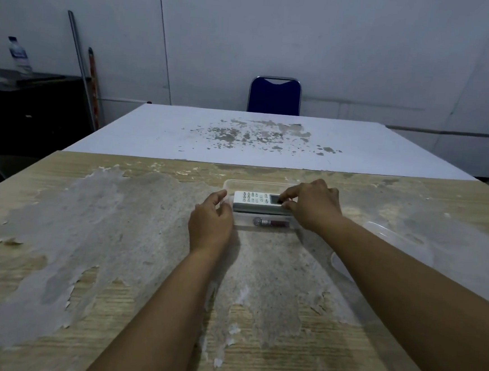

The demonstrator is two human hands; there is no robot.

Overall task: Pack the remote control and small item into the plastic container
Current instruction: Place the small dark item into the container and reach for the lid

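My right hand was pinching the display end of the white remote control, fingertips on its top face and thumb at its near edge. My left hand was curved in a loose cup against the left end of the clear plastic container, thumb and fingers apart around its corner. The remote lay lengthwise in the container, buttons up, and it seemed to ride slightly above the rim, though I could not tell whether it was resting on the bottom. Along the container's near wall lay the small item, a dark red tube with a metal cap at its left end. The container stood on a worn wooden table with peeled grey patches. To my right, partly behind my forearm, lay a clear lid. Beyond was a white table and a blue chair.
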